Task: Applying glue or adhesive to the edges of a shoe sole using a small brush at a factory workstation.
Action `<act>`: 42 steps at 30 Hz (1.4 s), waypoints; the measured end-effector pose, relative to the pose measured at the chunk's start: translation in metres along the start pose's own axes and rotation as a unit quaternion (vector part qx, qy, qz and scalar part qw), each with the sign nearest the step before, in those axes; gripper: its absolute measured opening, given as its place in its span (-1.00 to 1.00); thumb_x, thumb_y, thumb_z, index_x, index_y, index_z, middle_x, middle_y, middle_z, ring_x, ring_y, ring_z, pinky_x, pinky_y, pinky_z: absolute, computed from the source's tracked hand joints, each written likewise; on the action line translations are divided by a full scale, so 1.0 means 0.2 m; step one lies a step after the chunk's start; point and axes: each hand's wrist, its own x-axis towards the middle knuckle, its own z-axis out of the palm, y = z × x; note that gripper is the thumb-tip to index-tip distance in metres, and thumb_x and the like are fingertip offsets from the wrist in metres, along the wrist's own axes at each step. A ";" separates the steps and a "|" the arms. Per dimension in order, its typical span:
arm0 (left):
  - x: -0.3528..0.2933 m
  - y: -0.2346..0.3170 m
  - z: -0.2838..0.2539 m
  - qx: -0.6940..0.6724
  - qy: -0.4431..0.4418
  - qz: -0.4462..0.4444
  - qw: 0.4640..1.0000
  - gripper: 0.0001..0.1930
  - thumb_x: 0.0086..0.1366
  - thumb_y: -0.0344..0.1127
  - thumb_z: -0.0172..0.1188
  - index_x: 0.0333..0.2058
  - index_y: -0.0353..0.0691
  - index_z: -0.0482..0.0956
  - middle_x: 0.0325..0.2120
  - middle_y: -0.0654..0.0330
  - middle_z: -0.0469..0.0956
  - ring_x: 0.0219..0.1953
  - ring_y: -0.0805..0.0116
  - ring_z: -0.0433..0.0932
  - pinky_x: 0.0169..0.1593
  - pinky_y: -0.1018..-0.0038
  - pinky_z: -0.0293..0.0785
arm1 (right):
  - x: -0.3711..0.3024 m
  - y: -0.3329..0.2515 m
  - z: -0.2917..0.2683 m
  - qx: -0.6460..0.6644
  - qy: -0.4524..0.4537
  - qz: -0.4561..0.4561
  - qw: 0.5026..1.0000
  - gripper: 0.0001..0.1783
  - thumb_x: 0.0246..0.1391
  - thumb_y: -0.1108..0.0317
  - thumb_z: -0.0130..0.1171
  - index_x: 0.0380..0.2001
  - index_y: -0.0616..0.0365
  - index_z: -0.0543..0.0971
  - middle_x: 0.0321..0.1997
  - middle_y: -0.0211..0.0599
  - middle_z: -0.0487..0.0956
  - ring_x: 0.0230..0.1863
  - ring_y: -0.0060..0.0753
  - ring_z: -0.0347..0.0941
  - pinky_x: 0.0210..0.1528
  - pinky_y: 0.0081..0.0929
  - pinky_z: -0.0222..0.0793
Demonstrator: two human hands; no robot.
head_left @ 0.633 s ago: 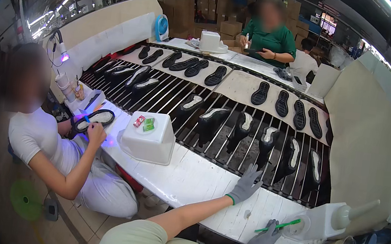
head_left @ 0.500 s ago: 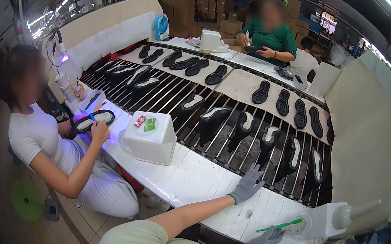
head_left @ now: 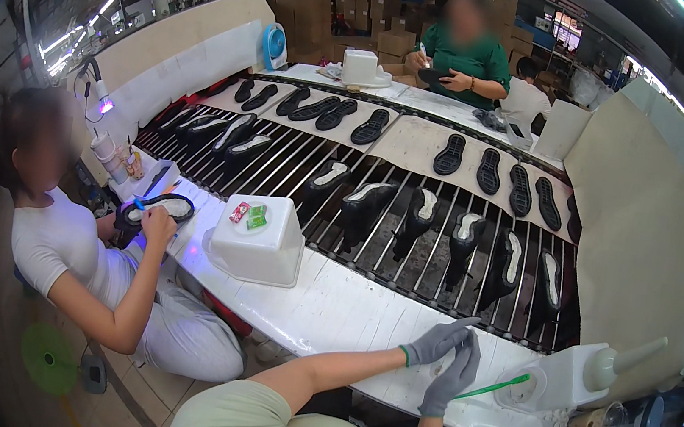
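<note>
Both my hands wear grey gloves. They meet above the white bench, in front of the roller conveyor. My left hand (head_left: 433,344) reaches rightward with its fingers stretched out and nothing visible in it. Against it stands my right hand (head_left: 453,379), fingers extended upward, the fingertips of the two touching or overlapping. Just right of my right wrist lies a green-handled brush (head_left: 496,387), its far end on a round white dish (head_left: 527,390). Black shoe uppers (head_left: 464,241) with white undersides sit sole-up on the rollers beyond my hands.
Black soles (head_left: 449,155) lie on a pale belt behind the uppers. A white box (head_left: 257,242) holds small packets. A white bottle (head_left: 596,368) and jars (head_left: 619,425) stand right. Left, a co-worker (head_left: 72,257) brushes a shoe; another person (head_left: 468,58) works across the conveyor.
My right hand has moved up and left from beside the brush to meet my left hand. The brush stays at the dish. My left hand has drawn back slightly from the conveyor edge.
</note>
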 end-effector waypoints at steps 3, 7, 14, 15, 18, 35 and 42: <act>0.01 -0.13 0.09 -0.359 0.133 -0.146 0.912 -0.61 0.42 -0.18 -0.07 0.08 -0.31 0.40 -0.14 0.19 0.54 -0.03 0.41 0.47 0.11 0.46 0.38 | 0.10 -0.02 0.15 0.132 -0.031 0.043 0.990 -0.61 0.30 0.41 -0.19 0.11 0.38 0.40 0.14 -0.07 0.44 0.15 -0.29 0.36 0.22 -0.42 0.24; 0.04 -0.10 -0.03 -0.424 0.140 -0.133 0.885 -0.71 0.43 -0.23 -0.10 -0.04 -0.27 0.47 -0.24 0.21 0.54 -0.17 0.45 0.52 -0.07 0.56 0.46 | 0.11 -0.21 0.23 0.008 -0.152 0.035 0.988 -0.53 0.23 0.42 -0.13 0.20 0.32 0.33 0.23 -0.12 0.40 0.25 -0.27 0.29 0.31 -0.44 0.09; 0.19 -0.06 -0.30 -0.303 0.360 -0.264 0.842 -0.71 0.43 -0.23 -0.11 -0.45 -0.15 0.48 -0.65 0.34 0.37 -0.63 0.54 0.33 -0.54 0.55 0.33 | -0.07 -0.17 0.23 -0.014 -0.297 0.071 0.952 -0.32 0.14 0.49 -0.02 0.34 0.26 0.12 0.43 -0.13 0.11 0.44 -0.27 -0.01 0.41 -0.41 -0.11; 0.19 -0.08 -0.31 -0.287 0.399 -0.239 0.838 -0.68 0.43 -0.21 -0.13 -0.50 -0.14 0.45 -0.69 0.37 0.32 -0.69 0.55 0.26 -0.61 0.55 0.25 | -0.10 -0.20 0.22 0.019 -0.289 0.114 0.950 -0.35 0.17 0.48 -0.04 0.33 0.28 0.11 0.44 -0.14 0.10 0.44 -0.28 -0.01 0.41 -0.42 -0.13; 0.21 -0.14 -0.33 -0.247 0.454 -0.188 0.835 -0.64 0.44 -0.18 -0.17 -0.54 -0.12 0.43 -0.74 0.39 0.28 -0.76 0.58 0.18 -0.70 0.56 0.13 | -0.15 -0.25 0.18 0.114 -0.279 0.157 0.941 -0.36 0.20 0.46 -0.10 0.34 0.30 0.07 0.45 -0.16 0.06 0.45 -0.32 -0.05 0.43 -0.44 -0.17; 0.23 -0.29 -0.06 0.149 0.503 -0.005 0.851 -0.71 0.40 -0.28 -0.08 -0.53 -0.17 0.41 -0.68 0.36 0.24 -0.61 0.61 0.22 -0.49 0.58 0.20 | -0.36 -0.45 -0.26 0.355 -0.230 0.271 0.865 -0.24 0.29 0.16 -0.08 0.41 0.11 -0.13 0.47 -0.11 -0.04 0.47 -0.28 -0.10 0.45 -0.36 -0.16; 0.20 -0.29 -0.49 0.130 0.465 0.049 0.874 -0.80 0.37 -0.36 -0.06 -0.44 -0.23 0.44 -0.70 0.27 0.33 -0.69 0.55 0.27 -0.61 0.50 0.24 | -0.21 -0.49 -0.57 0.621 -0.217 0.222 0.720 -0.15 0.25 -0.06 -0.04 0.42 -0.23 -0.23 0.31 0.04 0.25 0.29 -0.12 0.17 0.19 0.04 0.16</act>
